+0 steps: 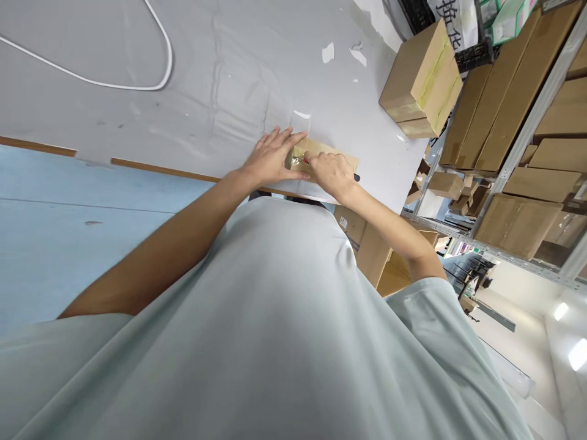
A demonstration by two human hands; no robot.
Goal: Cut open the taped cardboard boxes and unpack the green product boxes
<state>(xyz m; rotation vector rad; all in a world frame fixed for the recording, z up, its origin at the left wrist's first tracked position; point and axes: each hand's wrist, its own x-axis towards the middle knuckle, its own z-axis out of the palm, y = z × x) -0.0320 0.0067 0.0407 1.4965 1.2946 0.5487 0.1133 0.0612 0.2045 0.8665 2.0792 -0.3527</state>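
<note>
A small, flat cardboard box (334, 153) with shiny tape on its left part lies near the front edge of the grey table (192, 116). My left hand (277, 157) braces the box's left end, thumb along the near side and index finger along the far side, the other fingers spread. My right hand (331, 174) is closed around a slim utility knife (356, 178). Its black end sticks out behind the hand and a red part shows by the fingertips. The knife's front is over the taped part; whether the blade touches the tape is too small to tell.
A larger taped cardboard box (415, 85) stands on the table at the right. A white cable (167, 61) curves across the far left. Paper scraps (328, 53) lie farther back. Metal shelving (518, 153) with cartons rises at the right, and an open carton (394, 272) sits below the table edge.
</note>
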